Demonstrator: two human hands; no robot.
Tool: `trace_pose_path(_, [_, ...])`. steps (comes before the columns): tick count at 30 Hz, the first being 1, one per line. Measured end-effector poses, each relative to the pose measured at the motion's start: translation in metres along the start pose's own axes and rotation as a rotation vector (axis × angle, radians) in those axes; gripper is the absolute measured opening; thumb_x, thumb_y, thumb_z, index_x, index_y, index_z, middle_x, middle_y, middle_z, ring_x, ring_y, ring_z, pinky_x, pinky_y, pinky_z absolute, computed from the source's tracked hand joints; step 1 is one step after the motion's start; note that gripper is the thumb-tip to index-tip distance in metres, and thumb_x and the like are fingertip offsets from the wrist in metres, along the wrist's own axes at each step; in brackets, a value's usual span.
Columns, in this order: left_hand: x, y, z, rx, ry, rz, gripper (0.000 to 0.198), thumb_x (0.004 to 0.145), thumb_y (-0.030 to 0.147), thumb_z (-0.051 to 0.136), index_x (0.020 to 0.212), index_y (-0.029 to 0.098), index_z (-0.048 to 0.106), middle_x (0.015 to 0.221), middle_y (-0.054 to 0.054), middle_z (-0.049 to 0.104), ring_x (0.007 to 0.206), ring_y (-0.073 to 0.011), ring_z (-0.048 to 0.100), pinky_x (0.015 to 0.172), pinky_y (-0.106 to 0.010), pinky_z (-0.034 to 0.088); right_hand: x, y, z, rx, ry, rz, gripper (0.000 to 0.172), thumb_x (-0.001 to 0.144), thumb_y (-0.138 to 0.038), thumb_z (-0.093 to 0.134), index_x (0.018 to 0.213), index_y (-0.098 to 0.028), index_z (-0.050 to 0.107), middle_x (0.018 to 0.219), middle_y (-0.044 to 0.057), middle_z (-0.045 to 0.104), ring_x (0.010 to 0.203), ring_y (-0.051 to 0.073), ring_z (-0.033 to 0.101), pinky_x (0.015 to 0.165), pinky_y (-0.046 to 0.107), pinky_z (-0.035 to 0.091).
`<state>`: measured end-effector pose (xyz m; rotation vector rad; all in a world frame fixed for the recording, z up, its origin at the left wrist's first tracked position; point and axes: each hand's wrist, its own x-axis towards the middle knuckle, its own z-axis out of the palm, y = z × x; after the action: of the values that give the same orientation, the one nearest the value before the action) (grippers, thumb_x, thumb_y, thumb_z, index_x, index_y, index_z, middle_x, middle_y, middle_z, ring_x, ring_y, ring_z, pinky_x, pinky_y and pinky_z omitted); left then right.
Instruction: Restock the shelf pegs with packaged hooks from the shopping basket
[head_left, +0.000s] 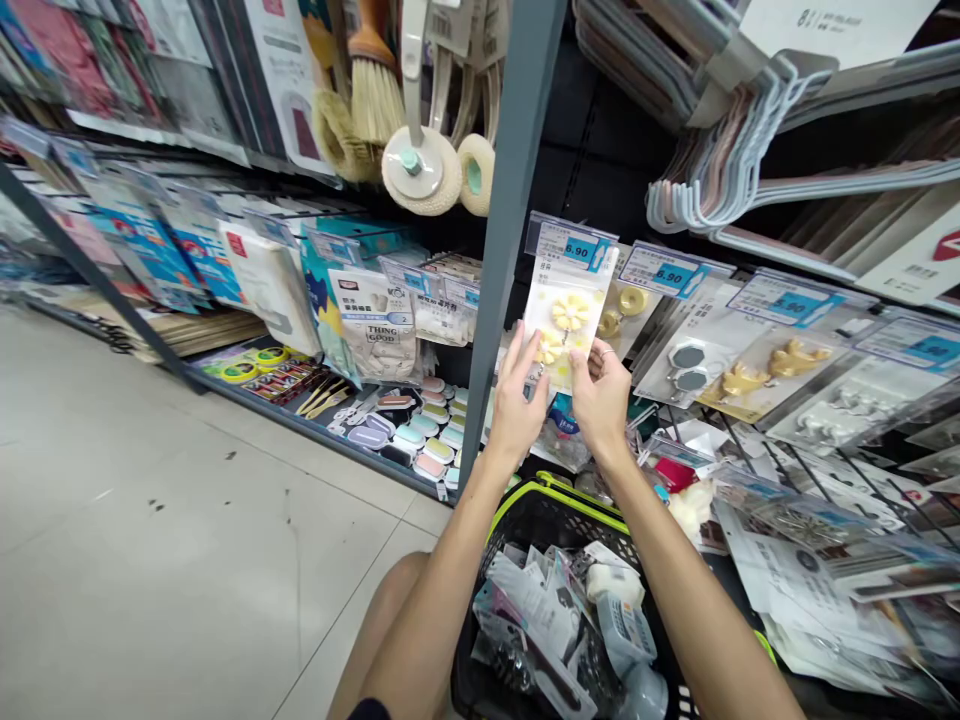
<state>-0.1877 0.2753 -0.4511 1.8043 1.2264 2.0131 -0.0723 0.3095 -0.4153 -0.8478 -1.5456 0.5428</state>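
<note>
A blister pack of yellow flower-shaped hooks hangs under a 6.90 price label on the rack. My left hand grips the pack's lower left edge, fingers along its side. On the lower right edge, my right hand pinches the same pack, a ring on one finger. The pack's top reaches up to the price label; whether it is still on its peg I cannot tell. Below my forearms stands a black basket with a lime-green handle, holding several packaged goods.
Right of the pack hang cards with grey hexagonal hooks and gold hooks. Clothes hangers jut out above. A grey shelf post stands to the left, beside hanging brushes. Tiled floor lies at lower left.
</note>
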Motion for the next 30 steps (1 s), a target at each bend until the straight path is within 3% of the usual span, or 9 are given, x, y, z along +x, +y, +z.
trace_pose_path(7, [0.002,0.001,-0.004,-0.046,-0.021,-0.011,0.057,0.103,0.042,0.046,0.158,0.037,0.036,0.170,0.002,0.022,0.157,-0.0249,0.021,0.129,-0.046,0.018,0.007,-0.006,0.004,-0.047,0.013,-0.036,0.039,0.094,-0.046,0.057,0.120,-0.018,0.067,0.115,0.012,0.075,0.097,0.025,0.072,0.089,0.037,0.057])
trace_pose_path(15, [-0.001,-0.004,-0.009,-0.040,-0.041,-0.042,0.053,0.102,0.046,0.047,0.154,0.034,0.044,0.168,-0.002,0.029,0.155,-0.0252,0.026,0.128,-0.045,0.023,0.007,-0.004,0.007,-0.188,0.035,0.000,0.038,0.094,-0.045,0.056,0.117,-0.018,0.067,0.110,0.014,0.076,0.093,0.027,0.072,0.086,0.039,0.056])
trace_pose_path(23, [0.009,-0.025,0.002,0.029,-0.079,-0.074,0.060,0.099,0.030,0.053,0.157,0.029,0.038,0.169,-0.004,0.027,0.157,-0.0245,0.022,0.129,-0.045,0.020,0.026,0.019,0.013,-0.303,-0.039,0.018,0.025,0.093,-0.035,0.055,0.105,-0.017,0.067,0.102,0.013,0.077,0.092,0.028,0.073,0.088,0.041,0.055])
trace_pose_path(30, [0.023,-0.035,0.013,0.126,-0.057,-0.144,0.063,0.094,0.019,0.056,0.155,0.027,0.041,0.168,-0.005,0.030,0.155,-0.0233,0.028,0.128,-0.042,0.025,0.055,0.051,0.020,-0.329,-0.149,0.026,0.025,0.096,-0.038,0.052,0.104,-0.018,0.064,0.096,0.010,0.076,0.094,0.025,0.072,0.087,0.038,0.054])
